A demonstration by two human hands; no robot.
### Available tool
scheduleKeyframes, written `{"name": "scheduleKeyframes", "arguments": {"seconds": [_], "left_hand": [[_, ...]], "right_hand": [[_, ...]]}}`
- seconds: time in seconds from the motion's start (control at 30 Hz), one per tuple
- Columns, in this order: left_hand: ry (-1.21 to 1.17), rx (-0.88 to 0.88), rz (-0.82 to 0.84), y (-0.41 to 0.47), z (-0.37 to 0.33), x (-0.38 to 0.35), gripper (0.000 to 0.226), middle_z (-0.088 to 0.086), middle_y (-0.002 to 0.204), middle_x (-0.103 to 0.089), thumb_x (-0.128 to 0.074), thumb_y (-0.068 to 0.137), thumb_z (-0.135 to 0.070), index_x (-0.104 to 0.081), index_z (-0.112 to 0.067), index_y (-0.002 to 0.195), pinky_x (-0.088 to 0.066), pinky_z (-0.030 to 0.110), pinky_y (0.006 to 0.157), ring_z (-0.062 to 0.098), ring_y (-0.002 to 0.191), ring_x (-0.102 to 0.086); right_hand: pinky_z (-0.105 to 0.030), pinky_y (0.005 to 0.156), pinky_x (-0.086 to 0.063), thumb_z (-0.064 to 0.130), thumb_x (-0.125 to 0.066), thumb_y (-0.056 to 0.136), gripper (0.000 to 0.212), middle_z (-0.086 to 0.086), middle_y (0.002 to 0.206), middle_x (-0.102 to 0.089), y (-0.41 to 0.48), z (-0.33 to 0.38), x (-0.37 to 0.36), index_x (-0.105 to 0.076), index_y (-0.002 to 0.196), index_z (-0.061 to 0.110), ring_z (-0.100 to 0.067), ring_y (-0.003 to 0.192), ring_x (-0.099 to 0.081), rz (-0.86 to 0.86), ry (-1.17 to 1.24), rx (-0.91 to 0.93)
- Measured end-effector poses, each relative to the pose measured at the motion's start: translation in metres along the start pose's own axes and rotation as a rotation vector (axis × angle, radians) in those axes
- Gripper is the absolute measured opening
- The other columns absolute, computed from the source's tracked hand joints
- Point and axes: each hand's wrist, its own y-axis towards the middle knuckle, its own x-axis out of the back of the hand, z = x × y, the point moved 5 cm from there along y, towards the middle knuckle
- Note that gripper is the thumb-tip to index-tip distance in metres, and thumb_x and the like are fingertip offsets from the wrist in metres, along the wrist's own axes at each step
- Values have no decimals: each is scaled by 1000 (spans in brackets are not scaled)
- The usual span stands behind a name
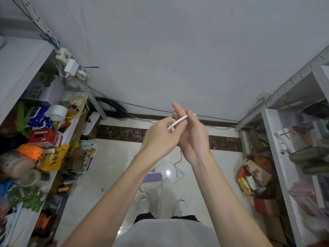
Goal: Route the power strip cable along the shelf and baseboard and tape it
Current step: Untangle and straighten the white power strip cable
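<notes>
Fingers (166, 123) curled, on the left hand (160, 136), round the lower end of a short held stretch of white cable (179, 121); on the right hand (194, 139), straighter and pointing up and away, with the upper end apparently pinned across them by the thumb. Exact grip on that side not readable.

Noted in order of size.

Left shelf (23, 72) and right shelf (284, 97): one to each side, well apart from both hands.

Baseboard (146, 116): ahead and below, along the foot of the wall.

Purple power strip (152, 177): flat on the floor tiles, below the hands, near the feet.

White roll (57, 112), possibly tape: on the left shelf, untouched.

Held stretch: slants from lower left to upper right, roughly across the body; drops as slack to loose loops on the floor just beside the strip.

Judged: routing not yet begun, nothing taped. Left hand nearer the left shelf and the roll, so likely best placed to lead that way.
</notes>
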Motion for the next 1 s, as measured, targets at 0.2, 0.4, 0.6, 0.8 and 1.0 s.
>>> {"name": "scheduleKeyframes", "arguments": {"seconds": [0.2, 0.4, 0.6, 0.8, 1.0], "left_hand": [[-28, -42, -251, -16, 27, 31, 65, -7, 42, -42, -47, 90, -75, -53, -21, 54, -51, 34, 72, 15, 47, -41], [-18, 44, -222, -12, 47, 44, 68, -11, 45, -56, -41, 100, -62, -61, -12, 58, -38, 30, 60, 14, 50, -49], [208, -77, -145, -4, -6, 6, 67, -7, 71, -70, -26, 96, -71, -67, -22, 72, -50, 36, 75, 22, 81, -64], [107, -18, -233, -7, 9, -2, 68, -2, 47, -42, -41, 93, -71, -42, -12, 58, -42, 34, 63, 21, 57, -47], [165, 11, -326, -9, 39, 41, 69, -4, 47, -41, -43, 95, -63, -48, -5, 59, -39, 33, 60, 25, 54, -46]], "right_hand": [[-24, 77, -51, 29, -34, 110, 37, 0, 103, -78, 12, 26, 62, -46, 139, 10, -7, 83, -74, -198, 224, -13], [-29, 91, -53, 20, -31, 111, 19, -2, 97, -79, 3, 35, 55, -49, 109, 15, -13, 92, -74, -205, 102, 67], [-30, 89, -45, 21, -39, 109, 48, 3, 115, -75, -14, 2, 0, -81, 86, 16, -17, 105, -61, -4, -246, 96], [-26, 93, -42, 36, -35, 109, 37, 6, 121, -73, -4, 14, 25, -54, 132, 13, -7, 117, -63, 4, -124, -43], [-21, 73, -43, 22, -34, 111, 35, 10, 109, -76, 3, 30, 62, -41, 144, 17, -9, 114, -64, -153, 47, 3]]}}
